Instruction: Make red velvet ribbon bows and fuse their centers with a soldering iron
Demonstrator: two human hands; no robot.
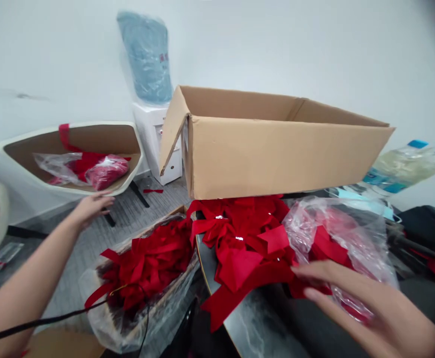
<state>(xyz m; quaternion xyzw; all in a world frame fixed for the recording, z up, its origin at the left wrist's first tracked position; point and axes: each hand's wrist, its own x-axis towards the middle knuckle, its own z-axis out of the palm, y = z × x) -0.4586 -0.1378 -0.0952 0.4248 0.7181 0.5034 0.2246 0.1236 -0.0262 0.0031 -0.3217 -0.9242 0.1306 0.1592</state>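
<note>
My left hand [92, 209] reaches out at the left, its fingers stretched and apart, holding nothing. It is close to the front edge of a white-rimmed chair [139, 149], where a clear plastic bag of red ribbon [107, 171] lies. On the right, my right hand [352, 293] has its thumb and fingers around part of a red ribbon bow [255, 273] at the near side of a heap on the dark table [258, 318]. Beside that hand lies a crumpled clear plastic bag [367, 233] with red pieces inside. A plastic-lined box [176, 311] full of red ribbon bows [146, 263] stands between my arms.
A large open cardboard box [284, 159] sits on the table behind the heap. Two bottles with blue caps [407, 164] stand at the right. A water dispenser [165, 164] is by the wall. A black cord [42, 323] crosses in front of my left forearm.
</note>
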